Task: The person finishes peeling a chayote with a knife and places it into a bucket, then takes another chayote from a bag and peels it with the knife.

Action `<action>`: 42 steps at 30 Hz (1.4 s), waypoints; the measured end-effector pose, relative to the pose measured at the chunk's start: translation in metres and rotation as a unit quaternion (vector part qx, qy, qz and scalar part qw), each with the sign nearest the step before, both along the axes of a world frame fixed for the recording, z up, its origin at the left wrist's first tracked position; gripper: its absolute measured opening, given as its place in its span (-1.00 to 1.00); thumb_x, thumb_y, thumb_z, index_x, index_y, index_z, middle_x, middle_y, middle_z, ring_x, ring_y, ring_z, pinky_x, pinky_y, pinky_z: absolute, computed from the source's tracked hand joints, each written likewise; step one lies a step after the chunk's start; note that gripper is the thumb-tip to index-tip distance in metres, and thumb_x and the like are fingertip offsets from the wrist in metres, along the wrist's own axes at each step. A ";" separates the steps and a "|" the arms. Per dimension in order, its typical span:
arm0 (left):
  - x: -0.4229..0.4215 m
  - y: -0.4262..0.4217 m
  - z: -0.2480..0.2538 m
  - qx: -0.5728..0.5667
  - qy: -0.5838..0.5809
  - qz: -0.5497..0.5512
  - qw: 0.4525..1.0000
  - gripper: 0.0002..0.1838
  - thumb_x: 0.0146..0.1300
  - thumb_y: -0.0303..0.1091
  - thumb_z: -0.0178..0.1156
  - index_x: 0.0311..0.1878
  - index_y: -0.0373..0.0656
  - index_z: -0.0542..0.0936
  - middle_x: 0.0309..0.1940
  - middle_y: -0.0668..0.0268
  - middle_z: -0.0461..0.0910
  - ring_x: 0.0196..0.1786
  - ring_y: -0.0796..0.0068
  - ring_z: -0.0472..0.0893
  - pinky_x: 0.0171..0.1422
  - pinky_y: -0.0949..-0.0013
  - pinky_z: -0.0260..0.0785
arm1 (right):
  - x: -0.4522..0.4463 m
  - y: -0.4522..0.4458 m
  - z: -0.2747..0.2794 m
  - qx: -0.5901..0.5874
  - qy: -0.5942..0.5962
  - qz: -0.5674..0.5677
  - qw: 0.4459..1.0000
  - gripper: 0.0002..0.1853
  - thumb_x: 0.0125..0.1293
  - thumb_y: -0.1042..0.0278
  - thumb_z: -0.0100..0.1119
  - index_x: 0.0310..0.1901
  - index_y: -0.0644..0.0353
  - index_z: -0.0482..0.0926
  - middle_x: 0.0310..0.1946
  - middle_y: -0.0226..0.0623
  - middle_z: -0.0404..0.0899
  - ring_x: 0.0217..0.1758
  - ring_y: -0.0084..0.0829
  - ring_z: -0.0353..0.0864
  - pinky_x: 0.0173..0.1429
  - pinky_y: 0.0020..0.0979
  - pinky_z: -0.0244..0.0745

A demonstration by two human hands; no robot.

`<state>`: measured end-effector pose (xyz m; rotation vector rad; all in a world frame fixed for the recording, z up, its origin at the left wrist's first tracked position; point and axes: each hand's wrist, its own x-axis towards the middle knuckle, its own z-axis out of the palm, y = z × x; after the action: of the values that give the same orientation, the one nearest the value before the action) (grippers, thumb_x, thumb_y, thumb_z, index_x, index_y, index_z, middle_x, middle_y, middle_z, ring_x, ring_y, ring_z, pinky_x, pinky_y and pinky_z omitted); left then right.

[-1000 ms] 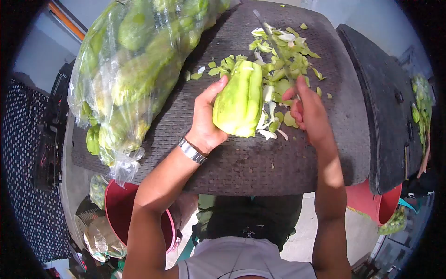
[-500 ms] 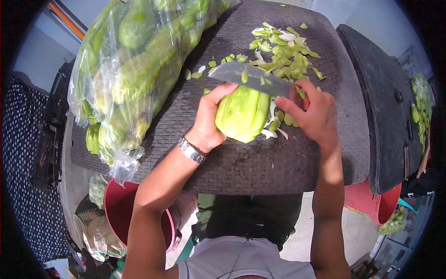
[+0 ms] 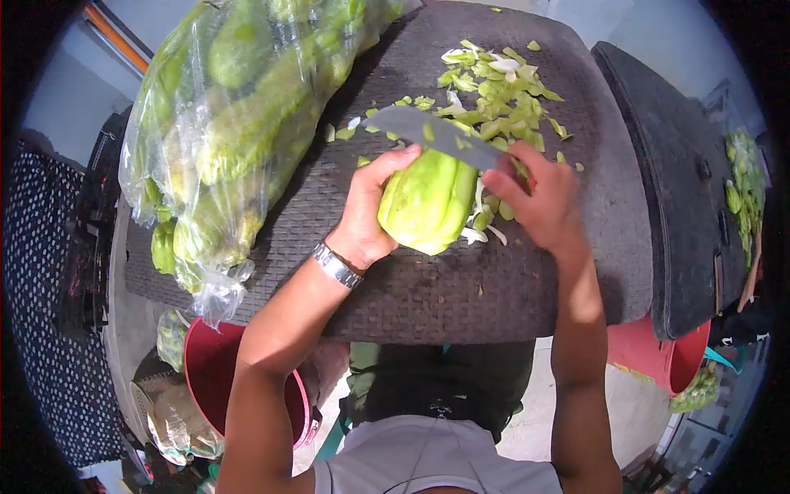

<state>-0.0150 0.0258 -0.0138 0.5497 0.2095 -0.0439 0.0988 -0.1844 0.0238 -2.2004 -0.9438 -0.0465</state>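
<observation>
My left hand (image 3: pixel 366 206) is wrapped round the left side of a pale green chayote (image 3: pixel 426 202), held above the woven tabletop (image 3: pixel 395 305). The fingers of my right hand (image 3: pixel 539 193) are closed on the handle of a knife (image 3: pixel 436 136). Its broad blade points left and lies across the far end of the chayote, close to my left thumb; bits of green stick to the metal. Beyond and to the right of the chayote lies a loose heap of green and white peelings (image 3: pixel 514 103).
A large clear plastic bag (image 3: pixel 247 132) of chayotes lies on the table's left side. A black chair back (image 3: pixel 671 198) stands at the right. Red buckets (image 3: pixel 202 362) are below the table on both sides, with a bag of greens (image 3: pixel 745 181) at the far right.
The knife has come from over the peelings, where it pointed away, to lie across the chayote's far end. My left hand has tipped the chayote, its near end now slightly lower.
</observation>
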 end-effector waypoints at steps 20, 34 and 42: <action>0.000 0.011 0.005 0.016 -0.008 0.050 0.999 -0.41 0.51 0.11 0.15 0.38 -0.13 0.53 0.26 0.12 0.66 0.24 0.11 0.69 0.28 -0.14 0.60 | -0.002 0.003 -0.003 0.002 0.038 -0.052 0.998 -0.41 0.38 -0.32 0.32 -0.32 0.19 0.59 -0.57 -0.11 0.61 -0.49 -0.11 0.70 -0.32 -0.13 0.48; 0.001 0.003 0.004 0.002 -0.022 0.066 0.998 -0.34 0.52 0.20 0.11 0.43 -0.11 0.47 0.31 0.11 0.61 0.26 0.03 0.67 0.35 -0.24 0.52 | -0.016 0.008 0.003 0.026 0.066 0.012 0.997 -0.45 0.41 -0.26 0.32 -0.25 0.19 0.60 -0.62 -0.19 0.59 -0.53 -0.21 0.67 -0.36 -0.21 0.46; 0.004 0.007 -0.002 0.014 -0.013 0.080 0.997 -0.32 0.51 0.24 0.12 0.41 -0.12 0.50 0.30 0.09 0.63 0.25 0.06 0.67 0.36 -0.15 0.54 | -0.010 0.005 -0.006 0.070 0.089 0.012 0.994 -0.46 0.47 -0.22 0.28 -0.23 0.23 0.65 -0.64 -0.17 0.55 -0.57 -0.32 0.60 -0.40 -0.25 0.38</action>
<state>-0.0108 0.0328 -0.0162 0.5599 0.2275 0.1211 0.0889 -0.1790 0.0181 -2.0273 -0.8423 0.0905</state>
